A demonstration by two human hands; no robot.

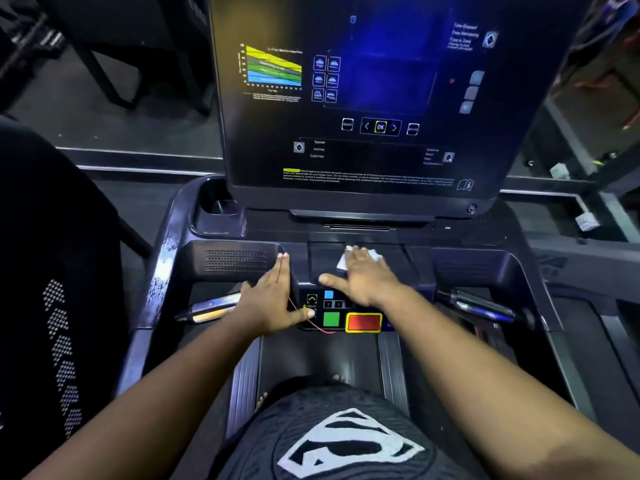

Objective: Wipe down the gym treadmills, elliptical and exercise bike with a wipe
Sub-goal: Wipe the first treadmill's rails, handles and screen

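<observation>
I stand on a dark treadmill (180, 237) and face its tall console screen (363, 98). My right hand (363, 275) lies flat with straight fingers on a white wipe (343, 263), pressing it onto the tray just above the control panel (337, 311). The hand hides most of the wipe. My left hand (270, 299) rests flat with straight fingers on the console's left side, beside the panel, its thumb near the panel's edge.
The panel carries green, blue and red buttons, and a thin red cord runs across it. Chrome grip sensors (207, 308) stick out on both sides. A cup holder (218, 206) sits at the console's upper left. A dark machine part fills the left edge.
</observation>
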